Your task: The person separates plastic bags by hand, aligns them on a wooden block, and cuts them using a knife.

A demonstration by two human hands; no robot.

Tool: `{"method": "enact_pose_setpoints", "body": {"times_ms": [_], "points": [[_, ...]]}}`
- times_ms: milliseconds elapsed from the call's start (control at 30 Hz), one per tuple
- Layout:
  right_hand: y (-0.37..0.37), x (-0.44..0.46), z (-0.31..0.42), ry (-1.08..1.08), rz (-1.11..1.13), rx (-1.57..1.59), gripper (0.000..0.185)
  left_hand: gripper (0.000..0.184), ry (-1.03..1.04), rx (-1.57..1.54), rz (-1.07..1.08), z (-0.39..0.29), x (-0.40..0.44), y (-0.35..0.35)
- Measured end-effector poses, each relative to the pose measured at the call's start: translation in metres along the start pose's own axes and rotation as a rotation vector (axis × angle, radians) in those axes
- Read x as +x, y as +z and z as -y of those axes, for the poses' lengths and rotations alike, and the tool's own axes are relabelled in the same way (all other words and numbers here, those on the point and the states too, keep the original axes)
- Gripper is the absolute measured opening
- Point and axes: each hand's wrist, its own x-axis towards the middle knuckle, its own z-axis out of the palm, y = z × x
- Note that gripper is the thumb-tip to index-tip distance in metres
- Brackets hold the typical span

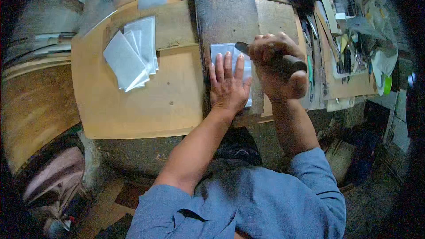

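Blue shirt [248, 199] right up close at the bottom of the view, and from its sleeves both arms reach out over the desk [128, 115]. Here's the left hand [229, 84], flat and spread, palm down on a pale sheet [225, 48] that lies on the dark plank [228, 11]. And the right hand [280, 64]! That one is wrapped tight round a dark-handled tool [292, 64], its narrow end pointing in at the sheet's top edge, just beside the left fingertips.

That's the danger spot, I'd say. If the tool skids off the sheet, the left index finger is closest, and a hard push would be what sends it there. The right hand is blurred, so whether the tip touches the sheet or hangs just above, I can't tell.

Watch the sheet too: it looks thin and slick, so too light a press from that left palm could let it slide askew on the plank, and a dragging tip might crease or tear it. Over to the left, a loose fan of pale pieces [126, 59] overlaps on the desk; a stray left elbow could scatter it.
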Motion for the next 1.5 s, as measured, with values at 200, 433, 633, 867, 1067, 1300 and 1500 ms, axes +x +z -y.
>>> {"method": "enact_pose_setpoints", "body": {"times_ms": [200, 433, 633, 867, 1067, 1300, 1500], "points": [[-0.012, 0.005, 0.015, 0.01, 0.147, -0.056, 0.067, 0.065, 0.013, -0.008, -0.105, -0.001, 0.0, 0.001], [-0.022, 0.008, 0.012, -0.033, 0.022, -0.087, 0.071, 0.064, 0.003, 0.015, -0.125, -0.002, 0.005, 0.002], [-0.028, 0.011, 0.013, 0.032, 0.056, -0.152, 0.071, 0.063, 0.013, 0.032, -0.137, -0.004, -0.002, 0.004], [0.002, -0.008, 0.02, 0.03, -0.025, -0.011, 0.069, 0.055, 0.012, 0.067, -0.11, -0.002, -0.004, 0.01], [0.021, -0.006, 0.006, 0.099, 0.202, -0.018, 0.075, 0.051, 0.046, 0.037, -0.048, 0.002, -0.008, 0.013], [0.018, -0.002, -0.02, 0.19, 0.079, -0.083, 0.078, 0.045, 0.058, -0.005, -0.102, 0.004, -0.008, 0.015], [0.017, -0.005, -0.001, 0.086, 0.136, 0.03, 0.067, 0.042, 0.023, -0.022, -0.184, 0.003, -0.009, 0.008]]}}
